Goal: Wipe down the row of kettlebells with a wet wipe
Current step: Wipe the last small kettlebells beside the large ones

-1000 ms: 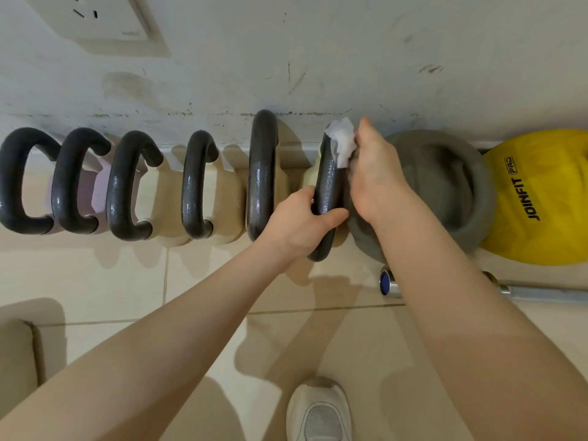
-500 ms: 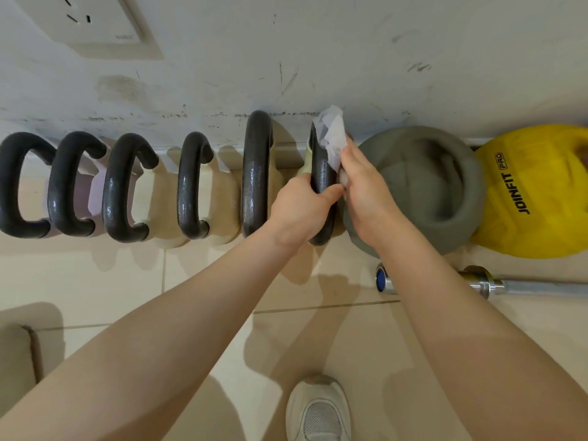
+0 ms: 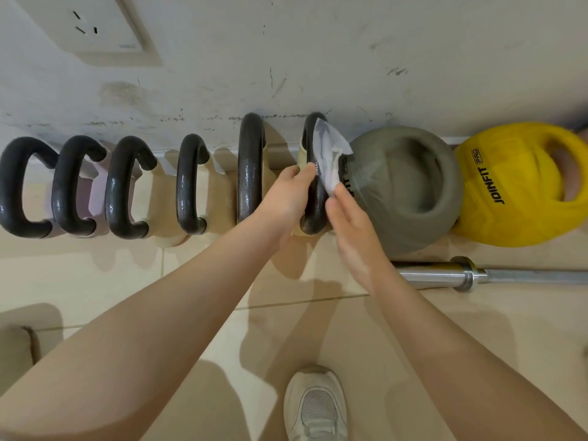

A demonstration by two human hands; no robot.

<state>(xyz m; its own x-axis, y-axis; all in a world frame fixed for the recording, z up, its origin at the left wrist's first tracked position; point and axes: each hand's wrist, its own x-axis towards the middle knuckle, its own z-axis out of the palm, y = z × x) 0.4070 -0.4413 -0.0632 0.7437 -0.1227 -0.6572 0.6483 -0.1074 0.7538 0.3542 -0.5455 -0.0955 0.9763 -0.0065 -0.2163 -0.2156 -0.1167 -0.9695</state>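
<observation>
Several kettlebells with black handles (image 3: 189, 186) stand in a row along the wall on the tiled floor. My left hand (image 3: 291, 194) grips the black handle of the rightmost pale kettlebell (image 3: 313, 218). A thin white wet wipe (image 3: 327, 154) drapes over the right side of that handle. My right hand (image 3: 350, 224) pinches the wipe's lower end with its fingertips, just beside the handle. Right of it sit a grey soft kettlebell (image 3: 413, 186) and a yellow one (image 3: 515, 192) marked JOINFIT.
A chrome barbell (image 3: 496, 276) lies on the floor to the right, in front of the grey and yellow kettlebells. My white shoe (image 3: 315, 405) is at the bottom centre. A wall socket (image 3: 92, 23) sits high on the left. A dark mat corner (image 3: 19, 348) shows at lower left.
My right hand has slid down from the top of the handle toward its lower half, and the wipe has spread out over the handle. My left hand keeps its grip.
</observation>
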